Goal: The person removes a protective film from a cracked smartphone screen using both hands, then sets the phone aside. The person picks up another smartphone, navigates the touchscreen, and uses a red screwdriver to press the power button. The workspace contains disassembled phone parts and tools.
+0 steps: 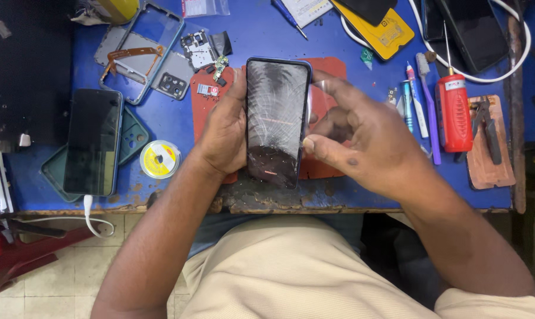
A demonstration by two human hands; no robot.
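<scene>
Over the worn blue workbench (pixel 362 195), seen from the head camera, the person holds a dark smartphone with a badly cracked, smeared screen (pixel 276 121) upright above a red rubber work mat (pixel 329 74). Their left hand (pixel 223 133) is wrapped around the phone's left edge, fingers closed on it from behind. Their right hand (pixel 362 139) meets the phone's right edge, thumb tip pressed against the side near the lower half, while the curled fingers pinch what looks like a thin clear film beside the glass.

Left of the hands lie a black phone with a white cable plugged in (pixel 93 142), resting on a dark green case (pixel 131 139), and just beside it a small yellow-and-white reel of wire (pixel 160 159). Farther back sit a blue phone frame with an orange flex strip (pixel 140 50) and a loose circuit board (pixel 198 50). To the right stand a red cylindrical power tool (pixel 454 112), a purple toothbrush (pixel 428 106) and black pliers on a brown pad (pixel 487 127).
</scene>
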